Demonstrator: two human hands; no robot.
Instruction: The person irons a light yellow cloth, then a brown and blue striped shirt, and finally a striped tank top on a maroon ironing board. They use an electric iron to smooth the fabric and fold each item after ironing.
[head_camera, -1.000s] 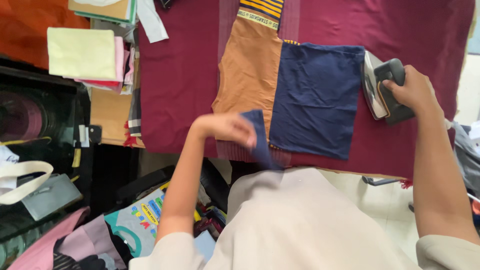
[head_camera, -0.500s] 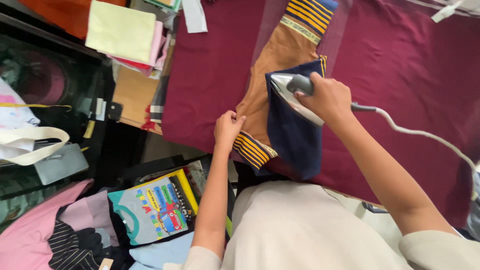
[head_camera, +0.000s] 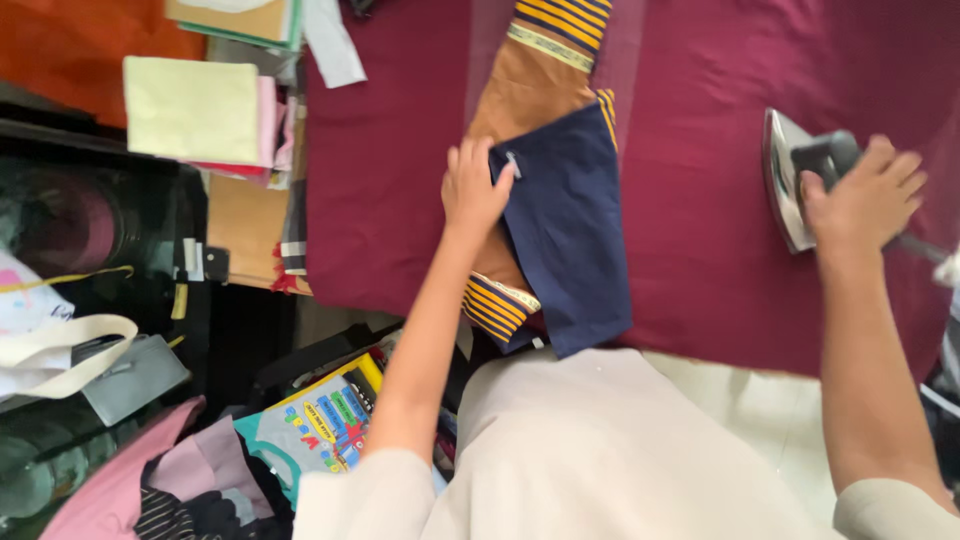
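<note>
Now folded narrower, the brown-and-navy garment (head_camera: 560, 215) lies lengthwise on the maroon ironing cloth (head_camera: 700, 180), its striped cuff (head_camera: 497, 308) hanging just over the near edge of that cloth, close to the person's pale shirt. The left hand (head_camera: 473, 190) lies flat and open on the garment, fingers spread across the seam where the navy panel laps over the brown one, pinning the fold in place. Half a second ago this hand pinched the striped cuff at the near edge; it has since slid farther up the garment. The bigger change is at the right: the iron (head_camera: 800, 180), which half a second ago was pressing the navy panel, now stands well off the garment at the right side of the maroon cloth, soleplate tilted on its side. The right hand (head_camera: 862, 200) rests on the dark handle with fingers partly loosened, not fully wrapped. That suggests a pressing pass is finished and the fold is being smoothed by hand. A second ago the navy panel was spread wide; it is now doubled into a narrow strip. Beyond the cloth's far left corner sits a stack of folded fabrics (head_camera: 195, 110), pale yellow on top.
</note>
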